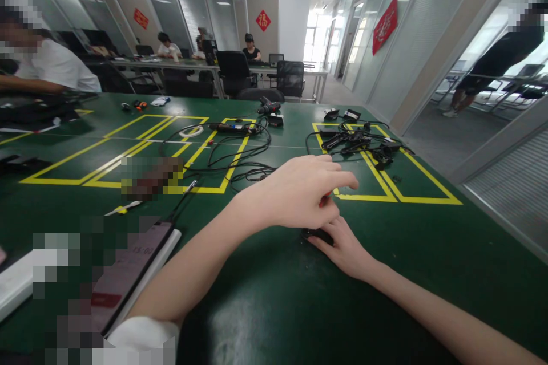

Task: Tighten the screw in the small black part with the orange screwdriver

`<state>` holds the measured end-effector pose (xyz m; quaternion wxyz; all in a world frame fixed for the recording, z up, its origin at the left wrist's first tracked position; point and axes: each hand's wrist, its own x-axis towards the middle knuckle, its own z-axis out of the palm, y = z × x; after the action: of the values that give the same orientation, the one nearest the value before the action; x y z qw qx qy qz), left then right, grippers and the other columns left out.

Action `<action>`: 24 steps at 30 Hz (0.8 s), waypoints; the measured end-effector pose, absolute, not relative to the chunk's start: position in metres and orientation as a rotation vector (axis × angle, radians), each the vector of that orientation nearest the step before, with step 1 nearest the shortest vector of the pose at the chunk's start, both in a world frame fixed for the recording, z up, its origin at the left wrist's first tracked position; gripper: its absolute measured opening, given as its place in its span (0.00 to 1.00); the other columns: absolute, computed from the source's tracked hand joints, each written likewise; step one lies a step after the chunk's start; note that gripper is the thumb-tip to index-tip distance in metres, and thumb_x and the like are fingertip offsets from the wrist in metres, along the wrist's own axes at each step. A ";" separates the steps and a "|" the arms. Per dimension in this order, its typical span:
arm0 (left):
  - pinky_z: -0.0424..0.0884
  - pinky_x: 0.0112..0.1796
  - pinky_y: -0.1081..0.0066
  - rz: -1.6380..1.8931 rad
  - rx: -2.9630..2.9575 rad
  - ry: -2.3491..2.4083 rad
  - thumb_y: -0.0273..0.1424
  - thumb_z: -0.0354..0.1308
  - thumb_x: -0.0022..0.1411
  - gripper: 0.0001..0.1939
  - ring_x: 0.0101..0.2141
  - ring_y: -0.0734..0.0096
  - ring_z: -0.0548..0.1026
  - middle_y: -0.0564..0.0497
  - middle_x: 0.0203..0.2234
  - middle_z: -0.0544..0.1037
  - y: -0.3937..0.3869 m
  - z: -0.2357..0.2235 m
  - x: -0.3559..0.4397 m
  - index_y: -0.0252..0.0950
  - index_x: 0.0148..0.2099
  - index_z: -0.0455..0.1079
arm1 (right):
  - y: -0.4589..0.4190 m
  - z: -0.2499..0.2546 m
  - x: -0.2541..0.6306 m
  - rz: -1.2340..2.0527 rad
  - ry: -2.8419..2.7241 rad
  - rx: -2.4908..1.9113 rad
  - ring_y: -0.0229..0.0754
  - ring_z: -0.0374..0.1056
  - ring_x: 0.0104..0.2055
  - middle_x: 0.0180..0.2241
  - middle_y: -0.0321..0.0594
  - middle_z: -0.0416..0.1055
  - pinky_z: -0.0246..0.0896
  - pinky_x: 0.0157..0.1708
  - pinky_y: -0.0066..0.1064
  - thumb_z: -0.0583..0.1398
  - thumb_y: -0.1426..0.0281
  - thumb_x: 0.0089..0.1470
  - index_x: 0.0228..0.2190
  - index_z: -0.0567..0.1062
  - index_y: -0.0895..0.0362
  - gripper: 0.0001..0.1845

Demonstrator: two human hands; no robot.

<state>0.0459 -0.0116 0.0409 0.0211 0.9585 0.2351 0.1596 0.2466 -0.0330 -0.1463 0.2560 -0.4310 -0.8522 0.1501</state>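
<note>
Reaching across from the left, my left hand [295, 191] is closed, its fingers curled round a small red thing [325, 199] that is mostly hidden. Only a bit of red shows between thumb and fingers, so its kind is unclear. Just below, my right hand [342, 245] grips a black part [315, 235] low over the green table, with thumb and fingers closed on it. The left hand covers part of that black piece. My hands are very close together, the left one above the right.
Black cables and parts [355, 140] lie in the yellow-taped area beyond my hands. Farther back are a power drill [269, 106] and a cabled black tool [233, 128]. A tablet-like screen [132, 274] lies left of my left forearm. A co-worker in white [64, 65] sits at left.
</note>
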 end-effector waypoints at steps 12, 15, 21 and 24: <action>0.71 0.38 0.69 0.469 2.932 0.765 0.21 0.54 0.60 0.23 0.39 0.65 0.77 0.48 0.42 0.78 -0.016 0.045 0.040 0.37 0.57 0.72 | -0.036 -0.140 0.244 0.411 -2.330 -1.167 0.57 0.65 0.55 0.53 0.48 0.72 0.66 0.52 0.55 0.63 0.69 0.63 0.50 0.76 0.52 0.14; 0.71 0.38 0.69 0.502 2.933 0.787 0.22 0.51 0.65 0.21 0.39 0.67 0.77 0.48 0.45 0.78 -0.015 0.043 0.041 0.38 0.57 0.72 | -0.034 -0.139 0.245 0.407 -2.372 -1.169 0.56 0.66 0.54 0.54 0.48 0.72 0.67 0.52 0.54 0.63 0.68 0.63 0.50 0.75 0.53 0.14; 0.70 0.38 0.70 0.498 2.929 0.778 0.23 0.55 0.61 0.23 0.41 0.65 0.77 0.48 0.46 0.78 -0.016 0.042 0.041 0.37 0.58 0.72 | -0.029 -0.137 0.249 0.361 -2.440 -1.097 0.57 0.65 0.55 0.54 0.47 0.72 0.66 0.52 0.54 0.62 0.68 0.64 0.50 0.75 0.53 0.13; 0.69 0.39 0.71 0.502 2.923 0.777 0.21 0.53 0.62 0.23 0.40 0.67 0.77 0.48 0.46 0.78 -0.015 0.042 0.041 0.38 0.57 0.72 | -0.029 -0.135 0.248 0.350 -2.451 -1.101 0.56 0.65 0.54 0.54 0.48 0.72 0.66 0.53 0.54 0.62 0.68 0.64 0.49 0.75 0.54 0.12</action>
<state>0.0405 -0.0150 0.0420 0.0376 0.9527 0.2532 0.1637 0.2484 -0.0291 -0.1355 0.2143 -0.3967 -0.8836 0.1263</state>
